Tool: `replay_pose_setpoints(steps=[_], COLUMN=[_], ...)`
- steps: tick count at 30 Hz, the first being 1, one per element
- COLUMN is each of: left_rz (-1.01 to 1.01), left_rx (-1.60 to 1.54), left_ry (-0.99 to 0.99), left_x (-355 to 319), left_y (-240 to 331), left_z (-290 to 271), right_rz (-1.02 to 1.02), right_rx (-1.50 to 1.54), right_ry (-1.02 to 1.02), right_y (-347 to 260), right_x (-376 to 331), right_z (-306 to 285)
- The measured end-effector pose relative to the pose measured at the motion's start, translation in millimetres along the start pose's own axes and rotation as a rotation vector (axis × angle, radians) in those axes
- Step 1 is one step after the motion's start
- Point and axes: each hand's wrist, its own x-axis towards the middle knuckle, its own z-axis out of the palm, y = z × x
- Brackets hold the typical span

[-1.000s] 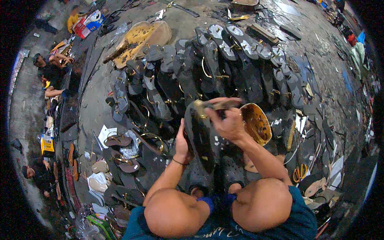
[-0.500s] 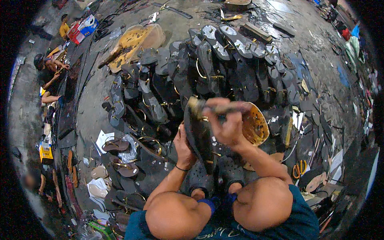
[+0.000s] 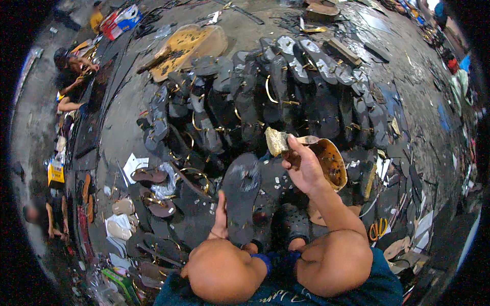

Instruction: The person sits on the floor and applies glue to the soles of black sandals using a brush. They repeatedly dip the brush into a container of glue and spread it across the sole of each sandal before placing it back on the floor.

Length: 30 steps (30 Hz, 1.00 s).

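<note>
In my left hand [image 3: 220, 219] is a dark sandal sole [image 3: 241, 204], gripped by its left edge; the fingers under it are hidden. The sole's broad face points up, with a shiny wet-looking patch near its far end. My right hand [image 3: 308, 172] is closed round a brush [image 3: 276, 141] with pale yellowish bristles, apart from the sole. Just right of that hand stands a cut-open container [image 3: 343, 178] with a brown-stained inside. Beyond both hands lie several dark sandals [image 3: 250, 97] with gold-coloured trim, packed in a wide arc.
My feet in dark clogs [image 3: 291, 220] are just below the sole. Orange-handled scissors [image 3: 378, 229] lie at the right among scraps. A yellow stained sheet [image 3: 191, 51] lies beyond the sandals. At the far left, another person [image 3: 71, 76] sits near a red and blue box [image 3: 121, 23].
The sole has moved down and turned from edge-on to face-up. My right hand has drawn the brush away to the right, off the sole's far end.
</note>
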Motion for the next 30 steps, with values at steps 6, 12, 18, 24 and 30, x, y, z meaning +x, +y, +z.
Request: replay_pose_setpoints(steps=[6, 12, 18, 24, 30], left_rz=[0.206, 0.451, 0.438, 0.355, 0.048], left_rx=[0.127, 0.197, 0.229, 0.004, -0.140], left_ry=[0.043, 0.213, 0.069, 0.048, 0.069], left_x=[65, 68, 74, 74, 54], left_y=[35, 20, 27, 38, 40], left_z=[1, 72, 62, 47, 47], right_rz=[-1.087, -0.622, -0.648, -0.742, -0.458], right_rx=[-1.176, -0.871, -0.838, -1.023, -0.900], right_ry=[-0.180, -0.225, -0.053, -0.006, -0.492], right_y=[37, 12, -5, 3, 9], right_x=[-11, -9, 8, 17, -31], right_z=[27, 33, 39, -5, 55])
